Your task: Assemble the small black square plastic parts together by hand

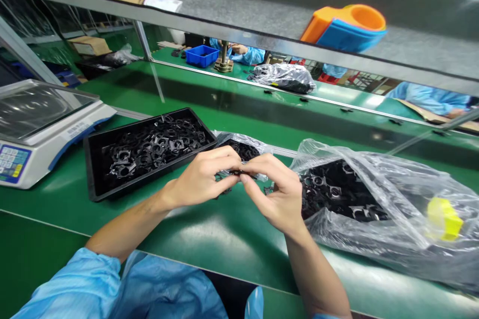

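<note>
Between the fingertips of my left hand (207, 174) and my right hand (275, 187) is a small black plastic part (236, 172), pinched from both sides above the bench. Its exact shape is mostly hidden by the fingers. To the left lies a black tray (130, 192) full of loose black ring-shaped parts (149, 147). Just behind my hands is a small clear bag (264, 145) with more black parts. A large clear plastic bag (400, 199), spread at the right, holds many similar parts and has a yellow piece on it.
A weighing scale (56, 129) stands at the left. Overhead runs a shelf (239, 35) bearing orange and blue tape-dispenser-like holders (344, 27). Beyond the green bench (209, 239), co-workers' blue sleeves (422, 97), a blue bin (202, 56) and a bagged bundle (284, 77) appear.
</note>
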Demonstrator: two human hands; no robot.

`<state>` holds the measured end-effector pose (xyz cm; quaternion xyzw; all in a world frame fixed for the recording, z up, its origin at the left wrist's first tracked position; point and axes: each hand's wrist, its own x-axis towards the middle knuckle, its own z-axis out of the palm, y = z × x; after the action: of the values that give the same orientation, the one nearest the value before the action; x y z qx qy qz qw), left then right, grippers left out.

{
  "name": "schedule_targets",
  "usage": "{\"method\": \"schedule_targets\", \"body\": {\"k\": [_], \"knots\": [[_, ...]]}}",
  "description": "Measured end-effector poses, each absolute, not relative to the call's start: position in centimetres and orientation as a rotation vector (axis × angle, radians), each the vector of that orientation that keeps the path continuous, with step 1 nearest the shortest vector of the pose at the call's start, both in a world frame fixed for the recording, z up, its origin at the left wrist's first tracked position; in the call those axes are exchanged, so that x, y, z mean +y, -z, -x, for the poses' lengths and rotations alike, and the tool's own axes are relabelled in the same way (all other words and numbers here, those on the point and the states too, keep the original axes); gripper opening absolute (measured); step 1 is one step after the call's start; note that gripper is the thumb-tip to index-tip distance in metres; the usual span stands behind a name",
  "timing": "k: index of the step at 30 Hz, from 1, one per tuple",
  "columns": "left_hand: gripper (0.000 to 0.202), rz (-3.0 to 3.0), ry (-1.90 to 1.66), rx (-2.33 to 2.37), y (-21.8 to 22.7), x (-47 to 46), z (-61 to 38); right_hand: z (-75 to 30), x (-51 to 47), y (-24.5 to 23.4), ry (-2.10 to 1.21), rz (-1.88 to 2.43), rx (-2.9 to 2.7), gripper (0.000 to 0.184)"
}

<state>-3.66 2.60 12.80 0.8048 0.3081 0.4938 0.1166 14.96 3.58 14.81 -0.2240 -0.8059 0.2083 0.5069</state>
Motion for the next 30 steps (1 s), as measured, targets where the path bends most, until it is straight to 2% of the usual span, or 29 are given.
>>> {"method": "schedule_targets", "body": {"k": [17, 22, 27, 30], "knots": [[0.004, -2.278, -1.464, 0.873, -13.15, 2.63, 3.91, -15.14, 3.61, -14.84, -0.543, 0.559, -1.869, 0.019], [0.004, -2.176, -1.522, 0.963, -13.52, 2.43, 3.99, -15.54, 3.87, -14.68, -0.7, 0.625, -1.696, 0.017], [0.005, -2.097, -1.551, 0.964, -13.61, 2.25, 3.86, -15.46, 3.74, -14.62, -0.861, 0.707, -1.609, 0.006], [0.007, -2.001, -1.57, 0.966, -13.47, 2.22, 3.84, -15.41, 3.72, -14.65, -0.925, 0.731, -1.599, 0.007]]}}
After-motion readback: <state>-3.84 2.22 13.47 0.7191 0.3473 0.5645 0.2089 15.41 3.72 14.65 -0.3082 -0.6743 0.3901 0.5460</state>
